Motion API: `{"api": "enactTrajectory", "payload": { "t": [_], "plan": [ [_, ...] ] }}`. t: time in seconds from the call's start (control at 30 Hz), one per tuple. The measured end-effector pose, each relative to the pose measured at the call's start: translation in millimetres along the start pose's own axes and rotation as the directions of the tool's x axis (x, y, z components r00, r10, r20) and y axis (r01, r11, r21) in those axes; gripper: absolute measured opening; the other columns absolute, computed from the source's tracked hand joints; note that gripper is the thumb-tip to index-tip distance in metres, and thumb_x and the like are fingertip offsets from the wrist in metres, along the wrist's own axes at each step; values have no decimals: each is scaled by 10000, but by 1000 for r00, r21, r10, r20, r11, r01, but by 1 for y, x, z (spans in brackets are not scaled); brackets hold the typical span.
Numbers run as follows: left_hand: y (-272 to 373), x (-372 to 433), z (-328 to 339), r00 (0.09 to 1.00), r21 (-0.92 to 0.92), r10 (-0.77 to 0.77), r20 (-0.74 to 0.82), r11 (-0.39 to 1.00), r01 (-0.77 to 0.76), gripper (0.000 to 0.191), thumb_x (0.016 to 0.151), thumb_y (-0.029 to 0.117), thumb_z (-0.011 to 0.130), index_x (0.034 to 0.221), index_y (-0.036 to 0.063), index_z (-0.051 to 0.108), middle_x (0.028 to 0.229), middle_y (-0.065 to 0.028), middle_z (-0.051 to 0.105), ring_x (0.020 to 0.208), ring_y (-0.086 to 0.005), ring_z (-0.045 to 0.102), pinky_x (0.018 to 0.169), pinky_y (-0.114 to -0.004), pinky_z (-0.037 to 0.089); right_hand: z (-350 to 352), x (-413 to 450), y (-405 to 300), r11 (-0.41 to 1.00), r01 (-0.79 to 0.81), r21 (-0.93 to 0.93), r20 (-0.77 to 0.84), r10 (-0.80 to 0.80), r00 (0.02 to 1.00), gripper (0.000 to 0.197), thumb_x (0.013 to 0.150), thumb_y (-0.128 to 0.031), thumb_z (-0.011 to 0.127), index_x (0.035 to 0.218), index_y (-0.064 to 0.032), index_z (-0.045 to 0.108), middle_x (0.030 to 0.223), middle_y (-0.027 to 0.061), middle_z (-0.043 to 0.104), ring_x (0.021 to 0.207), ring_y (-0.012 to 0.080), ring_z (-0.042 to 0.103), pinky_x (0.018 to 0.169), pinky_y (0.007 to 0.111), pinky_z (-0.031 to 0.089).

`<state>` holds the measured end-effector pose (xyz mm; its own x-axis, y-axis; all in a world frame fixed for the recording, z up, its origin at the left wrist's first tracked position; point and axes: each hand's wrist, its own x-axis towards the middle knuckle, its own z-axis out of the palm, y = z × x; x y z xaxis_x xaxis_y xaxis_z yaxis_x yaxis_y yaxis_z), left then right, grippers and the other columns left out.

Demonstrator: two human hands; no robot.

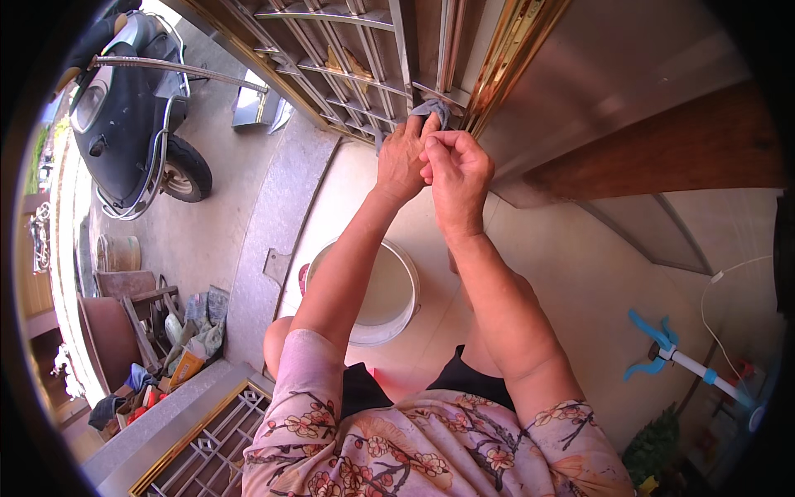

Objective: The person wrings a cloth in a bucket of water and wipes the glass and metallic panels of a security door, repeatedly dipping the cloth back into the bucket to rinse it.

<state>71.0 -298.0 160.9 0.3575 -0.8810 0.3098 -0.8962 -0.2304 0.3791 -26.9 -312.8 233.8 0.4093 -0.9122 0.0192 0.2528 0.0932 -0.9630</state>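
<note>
My left hand (407, 155) presses a grey cloth (435, 109) against the lower metal bars of a door grille (366, 81). Part of the cloth shows past my fingers on both sides. Close against it, my right hand (461, 168) has its fingers curled with thumb and index fingertip together; whether something small is between them cannot be told. A gold-coloured door edge strip (503, 56) rises just beyond my hands. Below my forearms a round bucket (407, 292) holds cloudy liquid and stands on the tiled floor, partly hidden by my left arm.
A dark scooter (124, 136) stands outside at the left, beyond the stone threshold (267, 205). Lower left are a bucket (118, 253), a wheelbarrow-like tub (112, 341) and piled bags. A wooden piece (671, 146) juts in at right, above a white stand with blue feet (689, 363).
</note>
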Motion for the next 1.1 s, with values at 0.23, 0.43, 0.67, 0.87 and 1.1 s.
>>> {"api": "enactTrajectory", "payload": {
  "t": [0.23, 0.43, 0.67, 0.87, 1.1],
  "plan": [
    [19, -6, 3, 995, -311, -87, -48, 948, 68, 548, 797, 206, 564, 1310, 89, 410, 981, -153, 537, 901, -351, 562, 740, -433, 479, -2, 2, 3, 1000, 14, 21, 27, -14, 1000, 86, 875, -75, 614, 836, 1, 600, 679, 28, 595, 521, 71, 509, 496, 202, 429],
    [16, -26, 10, 991, -493, -33, -127, 869, -34, 455, 798, 223, 563, 1217, 58, 503, 982, -150, 548, 891, -357, 562, 724, -429, 469, 2, -1, 6, 998, 9, -58, 13, -9, 1000, 65, 869, -48, 608, 829, 2, 614, 687, 22, 599, 533, 61, 506, 502, 193, 417],
    [28, -1, -20, 995, 46, 2, -96, 999, 3, 379, 806, 246, 548, 1173, 153, 535, 966, -110, 504, 857, -325, 537, 683, -427, 457, -2, 0, 13, 993, 64, -96, 48, -60, 997, 63, 868, -42, 603, 825, 0, 621, 687, 22, 602, 538, 62, 505, 507, 190, 418],
    [5, -23, 13, 994, -215, -3, -114, 976, -22, 336, 770, 238, 576, 1069, 84, 555, 962, -117, 481, 868, -331, 517, 704, -430, 439, 3, -4, 6, 1000, -25, 5, 75, 24, 997, 63, 868, -51, 606, 839, 3, 617, 688, 22, 604, 532, 57, 505, 491, 194, 415],
    [1, -18, 11, 971, -54, -236, -40, 971, 234, 476, 765, 246, 598, 1192, 62, 494, 1036, -147, 503, 890, -350, 561, 740, -434, 487, -1, -2, 12, 998, -13, -66, 75, 18, 997, 66, 868, -59, 603, 852, 4, 614, 694, 26, 604, 527, 61, 507, 489, 200, 406]
  ]
}}
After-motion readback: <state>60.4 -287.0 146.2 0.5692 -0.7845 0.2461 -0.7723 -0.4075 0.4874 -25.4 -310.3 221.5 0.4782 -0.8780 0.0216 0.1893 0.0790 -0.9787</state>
